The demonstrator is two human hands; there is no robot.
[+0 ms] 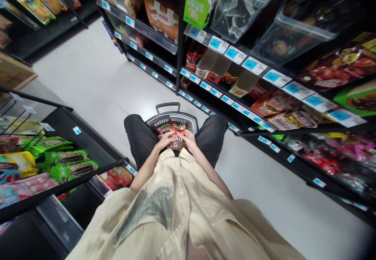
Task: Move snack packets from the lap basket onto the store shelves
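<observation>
Between my knees stands a grey shopping basket with a dark handle at its far side. Several small packaged snacks in red and brown wrappers lie in it. My left hand and my right hand meet over the near part of the basket. Both have their fingers closed on a small red snack packet. The packet is too small to read, and the fingers cover part of it.
Shelves with blue price tags run along the right, holding clear plastic bins and bagged snacks. On the left is a low rack with green snack bags. A cardboard box sits at the far left. Pale floor lies between the shelves.
</observation>
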